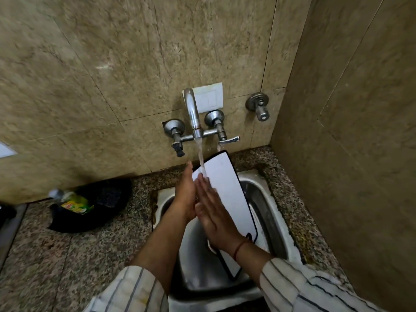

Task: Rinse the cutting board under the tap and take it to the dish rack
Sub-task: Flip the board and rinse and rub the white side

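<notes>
White board stands tilted on edge over the sink, near the counter's back right corner, with tap water striking its upper end. You are mid-rinse. Your left hand braces the board's left edge from behind; whether its fingers curl I cannot tell. Your right hand lies flat and open on the face. Next you need a firm two-handed hold on the wet board; no rack shows.

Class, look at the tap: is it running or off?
Running. A stream of water falls from the tap onto the white cutting board over the sink.
</notes>
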